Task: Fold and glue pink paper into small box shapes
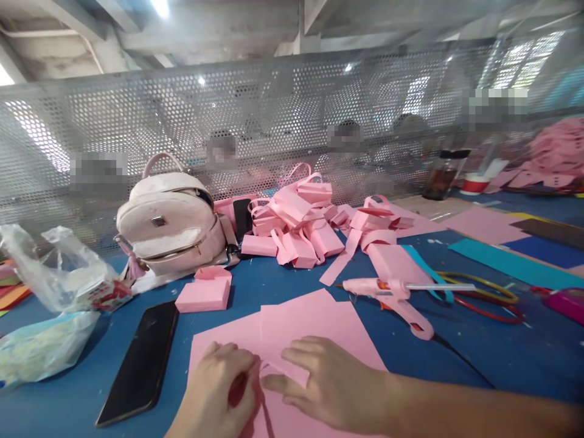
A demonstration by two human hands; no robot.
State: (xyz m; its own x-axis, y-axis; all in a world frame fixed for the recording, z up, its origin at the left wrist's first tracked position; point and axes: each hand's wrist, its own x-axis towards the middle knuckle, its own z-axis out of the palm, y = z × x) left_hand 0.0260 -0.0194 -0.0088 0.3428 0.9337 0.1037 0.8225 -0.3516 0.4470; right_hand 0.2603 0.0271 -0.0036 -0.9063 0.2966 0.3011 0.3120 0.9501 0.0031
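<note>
Blue covering spreads over the worktable (pixel 483 359), and behind it runs a perforated metal screen (pixel 292 115) under a bare concrete ceiling with strip lights. Near the front edge lies a pink paper sheet (pixel 314 322), with a second sheet overlapping it. The left hand (pixel 219 395) rests on the lower left of the paper with its fingers curled in, their tips pressed down on a fold; whether anything is pinched between them cannot be told. The right hand (pixel 328 383) lies flat beside it, fingers slightly spread and bent at the tips, pressing on a small folded flap (pixel 287 371) of the same pink paper. The flap sits between the two hands, directly under the right fingertips and just beside the left ones. A black phone (pixel 141 365) lies face up to the left of the sheet, and a small pink box (pixel 203 295) stands just beyond it. Farther back sits a pale pink backpack (pixel 168 228), with a heap of folded pink strips (pixel 296 225) to its right. A pink glue gun (pixel 396 295) lies on its side to the right of the sheet, near some coloured hoops (pixel 488 298). Clear plastic bags (pixel 55 286) lie at the far left edge.
</note>
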